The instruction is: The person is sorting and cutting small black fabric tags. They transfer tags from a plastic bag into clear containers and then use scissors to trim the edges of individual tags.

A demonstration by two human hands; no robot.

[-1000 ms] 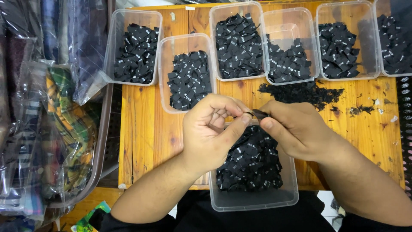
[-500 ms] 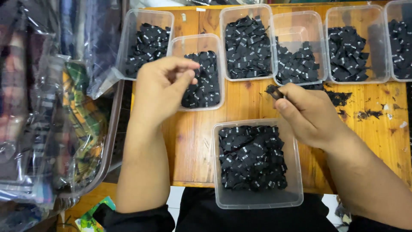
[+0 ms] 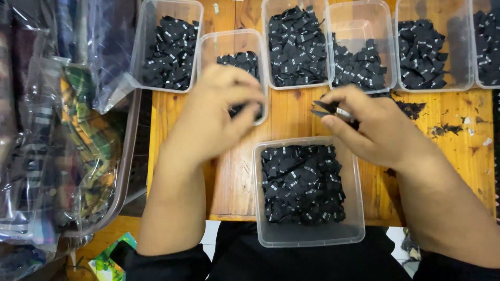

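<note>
A small pair of dark metal snips is being held in the right hand, the fingers folded narrowly around the handles and the pointed blades showing to the left of the thumb. The hand is being kept just above the far edge of the near clear plastic tub, which is being filled with black woven clothing labels and is sitting at the near edge of the orange wooden table.

The left hand is being held over the second clear plastic tub from the left, its fingers curled loosely downward at the near end of that tub; whether anything is being pinched between them cannot be told, since the fingertips are blurred and hidden by the back of the hand. A heap of black labels is being kept in that tub, just beyond the knuckles.

Across the far side of the table, more clear tubs of black labels are being kept in a row: one at the far left, one in the middle, one right of it, and another further right. Loose black scraps are lying on the bare wood just right of the right hand. At the left of the scene, folded patterned fabrics in clear plastic bags are being stored in a large bin.
</note>
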